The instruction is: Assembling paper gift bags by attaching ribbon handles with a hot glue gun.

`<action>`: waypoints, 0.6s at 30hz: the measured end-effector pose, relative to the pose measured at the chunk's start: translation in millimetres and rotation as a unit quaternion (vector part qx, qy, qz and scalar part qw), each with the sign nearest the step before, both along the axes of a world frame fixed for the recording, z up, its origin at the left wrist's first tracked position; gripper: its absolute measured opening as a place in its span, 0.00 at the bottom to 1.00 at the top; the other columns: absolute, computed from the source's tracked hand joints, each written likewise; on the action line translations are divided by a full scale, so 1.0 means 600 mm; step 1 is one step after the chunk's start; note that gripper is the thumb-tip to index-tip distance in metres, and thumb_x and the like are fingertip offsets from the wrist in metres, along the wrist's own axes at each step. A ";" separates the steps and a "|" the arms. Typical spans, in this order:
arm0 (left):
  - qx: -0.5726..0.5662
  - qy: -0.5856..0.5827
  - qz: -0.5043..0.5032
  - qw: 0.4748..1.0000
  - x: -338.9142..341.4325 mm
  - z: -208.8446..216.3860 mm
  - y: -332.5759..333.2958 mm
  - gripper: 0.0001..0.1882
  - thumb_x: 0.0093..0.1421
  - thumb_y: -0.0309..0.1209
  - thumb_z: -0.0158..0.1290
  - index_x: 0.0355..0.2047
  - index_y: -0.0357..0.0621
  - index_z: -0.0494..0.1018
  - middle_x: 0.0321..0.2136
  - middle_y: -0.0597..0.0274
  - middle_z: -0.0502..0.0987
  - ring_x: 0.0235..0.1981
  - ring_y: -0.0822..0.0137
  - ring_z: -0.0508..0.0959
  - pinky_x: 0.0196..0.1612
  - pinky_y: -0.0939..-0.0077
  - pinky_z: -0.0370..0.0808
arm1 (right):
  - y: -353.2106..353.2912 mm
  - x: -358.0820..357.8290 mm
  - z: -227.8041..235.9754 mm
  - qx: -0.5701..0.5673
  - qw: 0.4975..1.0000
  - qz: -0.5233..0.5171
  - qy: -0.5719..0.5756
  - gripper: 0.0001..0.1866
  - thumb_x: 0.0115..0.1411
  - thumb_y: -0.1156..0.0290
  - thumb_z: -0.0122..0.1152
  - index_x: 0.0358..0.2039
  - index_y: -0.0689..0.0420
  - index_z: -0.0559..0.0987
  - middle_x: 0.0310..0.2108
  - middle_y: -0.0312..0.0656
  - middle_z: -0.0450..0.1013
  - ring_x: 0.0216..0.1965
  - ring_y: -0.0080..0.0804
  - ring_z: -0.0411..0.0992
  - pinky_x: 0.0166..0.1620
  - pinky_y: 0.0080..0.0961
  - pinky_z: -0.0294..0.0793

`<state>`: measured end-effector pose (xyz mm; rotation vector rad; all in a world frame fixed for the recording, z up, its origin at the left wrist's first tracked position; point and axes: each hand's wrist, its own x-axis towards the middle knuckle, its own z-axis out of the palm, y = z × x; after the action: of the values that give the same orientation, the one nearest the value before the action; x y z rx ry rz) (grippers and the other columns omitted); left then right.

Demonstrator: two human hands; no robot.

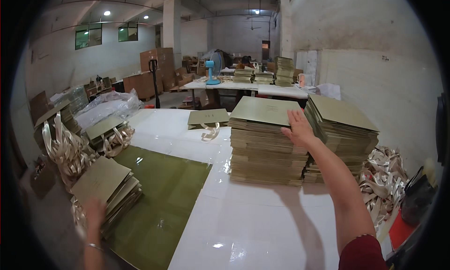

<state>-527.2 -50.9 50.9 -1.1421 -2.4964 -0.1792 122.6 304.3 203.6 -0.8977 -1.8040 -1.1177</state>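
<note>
My right hand [300,127] lies with fingers stretched out against the top right edge of a tall stack of flat olive-gold paper bags [267,150]. It holds nothing that shows. My left hand [94,214] is smeared by motion beside a smaller, slanting stack of the same bags [101,178] at the left table edge; its fingers do not show clearly. Under that stack lies a dark green mat [164,195]. Behind the tall stack's right side stands another high stack of bags [344,115].
Cream ribbon handles [384,181] hang in a heap at the right and more ribbons [65,148] at the left. A bag with a ribbon [208,118] lies far on the white table [243,214]. Beyond are a blue fan [213,68], cartons [159,66] and a second table [262,88].
</note>
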 end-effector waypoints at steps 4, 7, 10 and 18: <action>-0.020 -0.037 -0.002 0.999 -0.044 -0.104 0.014 0.28 0.53 0.44 0.52 0.52 0.43 0.65 0.51 0.54 0.67 0.51 0.53 0.66 0.59 0.54 0.55 | -0.034 0.002 -0.028 -0.170 0.982 0.061 -0.063 0.07 0.53 0.70 0.58 0.22 0.56 0.71 0.23 0.41 0.70 0.29 0.39 0.71 0.32 0.34 0.70; -0.355 0.012 0.051 0.933 0.067 0.030 0.027 0.26 0.50 0.38 0.55 0.48 0.42 0.68 0.46 0.50 0.70 0.49 0.50 0.69 0.56 0.53 0.59 | -0.166 -0.002 -0.039 -0.103 0.977 0.160 -0.093 0.09 0.49 0.72 0.58 0.19 0.55 0.66 0.18 0.38 0.64 0.22 0.35 0.67 0.24 0.29 0.66; 0.156 0.092 -0.263 0.948 0.202 0.016 0.065 0.24 0.37 0.23 0.61 0.39 0.38 0.71 0.40 0.47 0.73 0.44 0.47 0.71 0.48 0.52 0.65 | -0.314 0.029 -0.115 -0.118 0.961 0.154 -0.196 0.06 0.47 0.71 0.56 0.21 0.57 0.69 0.19 0.39 0.64 0.20 0.30 0.65 0.22 0.24 0.64; 0.014 -0.280 -0.614 0.738 0.650 -0.097 0.067 0.20 0.59 0.36 0.50 0.52 0.51 0.68 0.53 0.55 0.68 0.54 0.58 0.68 0.55 0.59 0.65 | -0.569 0.189 -0.288 -0.280 0.923 0.245 -0.102 0.05 0.51 0.70 0.58 0.27 0.57 0.78 0.27 0.40 0.76 0.29 0.33 0.76 0.28 0.24 0.74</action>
<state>-137.1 -10.6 -7.2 -2.8540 -1.5912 -1.0118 236.3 -36.9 30.6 -0.5853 -2.4083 -0.3833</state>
